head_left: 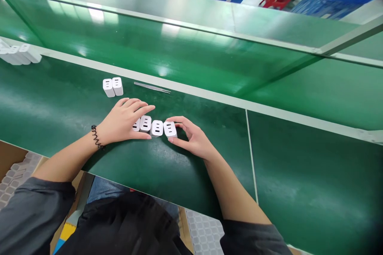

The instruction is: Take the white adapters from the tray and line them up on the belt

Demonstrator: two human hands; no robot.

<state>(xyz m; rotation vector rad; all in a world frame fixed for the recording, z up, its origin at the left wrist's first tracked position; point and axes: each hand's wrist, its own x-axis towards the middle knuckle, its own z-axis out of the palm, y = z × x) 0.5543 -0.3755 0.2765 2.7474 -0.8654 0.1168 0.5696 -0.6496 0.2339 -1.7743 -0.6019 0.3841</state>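
Observation:
A short row of white charger blocks (156,127) lies on the green bench top (60,103) in front of me. My left hand (124,121) rests over the row's left end, fingers stretched over the blocks and thumb beneath. My right hand (191,137) pinches the rightmost block (170,128) between thumb and fingers. A black coiled band sits on my left wrist.
Two more white blocks (113,87) stand behind my left hand, with metal tweezers (152,87) beside them. Several white blocks (18,54) lie at the far left. A grey rail (209,95) borders a green conveyor behind. Trays of parts (12,177) sit below the bench.

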